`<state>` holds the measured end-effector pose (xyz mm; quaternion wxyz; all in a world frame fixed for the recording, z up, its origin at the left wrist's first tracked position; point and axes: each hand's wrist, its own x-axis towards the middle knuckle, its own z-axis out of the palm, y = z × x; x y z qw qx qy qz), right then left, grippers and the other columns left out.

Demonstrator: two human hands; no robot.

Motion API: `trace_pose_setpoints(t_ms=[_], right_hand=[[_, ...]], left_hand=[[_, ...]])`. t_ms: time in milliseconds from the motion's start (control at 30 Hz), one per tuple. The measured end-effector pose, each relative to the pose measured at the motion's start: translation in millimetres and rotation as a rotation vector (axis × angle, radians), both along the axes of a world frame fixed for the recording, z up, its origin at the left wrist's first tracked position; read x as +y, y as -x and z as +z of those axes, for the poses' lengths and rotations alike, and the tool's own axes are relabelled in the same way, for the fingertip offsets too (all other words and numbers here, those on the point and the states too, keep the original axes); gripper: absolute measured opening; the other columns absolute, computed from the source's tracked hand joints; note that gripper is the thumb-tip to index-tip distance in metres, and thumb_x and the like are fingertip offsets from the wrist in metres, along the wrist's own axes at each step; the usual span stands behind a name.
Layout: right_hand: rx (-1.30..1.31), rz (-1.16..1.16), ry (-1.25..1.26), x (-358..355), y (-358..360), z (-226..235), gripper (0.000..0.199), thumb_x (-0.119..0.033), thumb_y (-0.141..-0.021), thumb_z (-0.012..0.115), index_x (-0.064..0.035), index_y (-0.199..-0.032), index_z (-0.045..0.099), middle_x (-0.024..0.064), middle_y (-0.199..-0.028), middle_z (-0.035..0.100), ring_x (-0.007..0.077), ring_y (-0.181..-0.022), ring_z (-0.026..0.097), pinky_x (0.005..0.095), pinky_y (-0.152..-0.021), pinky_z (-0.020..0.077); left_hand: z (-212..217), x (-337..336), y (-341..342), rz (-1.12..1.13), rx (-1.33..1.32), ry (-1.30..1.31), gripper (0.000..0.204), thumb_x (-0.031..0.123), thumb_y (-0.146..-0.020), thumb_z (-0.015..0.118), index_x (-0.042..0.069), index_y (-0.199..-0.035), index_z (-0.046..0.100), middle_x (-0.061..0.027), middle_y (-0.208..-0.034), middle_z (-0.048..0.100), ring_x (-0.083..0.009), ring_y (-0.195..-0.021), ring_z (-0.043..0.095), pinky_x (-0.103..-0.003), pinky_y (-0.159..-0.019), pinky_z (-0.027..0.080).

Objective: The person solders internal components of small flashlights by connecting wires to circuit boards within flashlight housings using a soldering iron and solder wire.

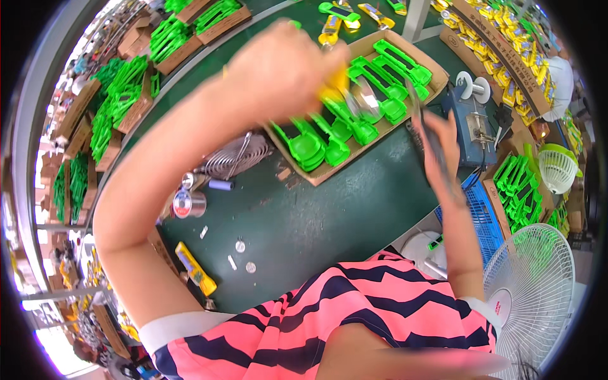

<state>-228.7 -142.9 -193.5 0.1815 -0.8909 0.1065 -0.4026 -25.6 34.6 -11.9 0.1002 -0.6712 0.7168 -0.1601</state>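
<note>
Raised over the left end of a cardboard tray (316, 180), my left hand (278, 73) is closed in a fist round a yellow-handled spoon-like piece (337, 83) with a shiny metal end. Motion blurs both the hand and the piece. Green plastic spoon-shaped parts (307, 147) lie in rows in the tray, partly hidden by the hand. At the tray's right edge my right hand (441, 142) is closed on a long, dark, pointed tool (415, 104). Its tip points away from me, and blur hides its exact kind.
A blue soldering unit (472, 123) with a wire spool (474, 87) stands at the right. At the left are a coiled metal stand (237, 155), a tin can (190, 204) and a yellow device (195, 269). A white fan (532, 297) stands near right.
</note>
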Motion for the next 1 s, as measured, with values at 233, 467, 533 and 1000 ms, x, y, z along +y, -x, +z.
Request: trace_pose_setpoints(t_ms=[233,467,533,1000], right_hand=[[0.518,0.070,-0.149,-76,-86,-21,0.060,-0.015,-0.066,0.065,-0.0143,-0.117,0.033,0.0124,-0.102,0.060,0.0350,-0.100,0.054,0.0501,-0.084,0.0372],[0.427,-0.016,-0.074,-101,-109,-59,0.038,-0.005,-0.079,0.044,-0.0199,-0.114,0.039,0.0110,-0.104,0.058,0.0306,-0.104,0.052,0.0400,-0.087,0.0393],[0.457,-0.184,-0.026,-94,-104,-43,0.048,0.005,-0.072,0.044,-0.0158,-0.115,0.039,0.0071,-0.109,0.060,0.0326,-0.093,0.057,0.0383,-0.075,0.0447],[0.221,0.384,-0.172,72,55,-62,0.030,-0.002,-0.070,0.057,-0.0092,-0.099,0.060,0.0119,-0.091,0.059,0.0295,-0.091,0.056,0.0324,-0.081,0.0444]], left_hand=[[-140,117,148,0.093,0.375,-0.327,0.047,0.020,-0.063,0.065,0.011,-0.106,0.048,-0.0089,-0.065,0.053,-0.0226,-0.060,0.054,-0.034,-0.055,0.036],[-185,146,179,0.333,0.592,0.178,0.065,0.023,-0.055,0.074,0.012,-0.114,0.048,-0.0158,-0.094,0.055,-0.0275,-0.092,0.053,-0.038,-0.080,0.041],[-185,159,174,0.485,0.878,0.389,0.064,0.018,-0.052,0.076,0.011,-0.111,0.052,-0.0146,-0.108,0.051,-0.0290,-0.100,0.049,-0.039,-0.088,0.039],[-217,167,163,0.326,1.069,0.354,0.012,0.001,-0.069,0.064,0.005,-0.080,0.065,-0.0070,-0.082,0.054,-0.0215,-0.078,0.052,-0.030,-0.065,0.043]])
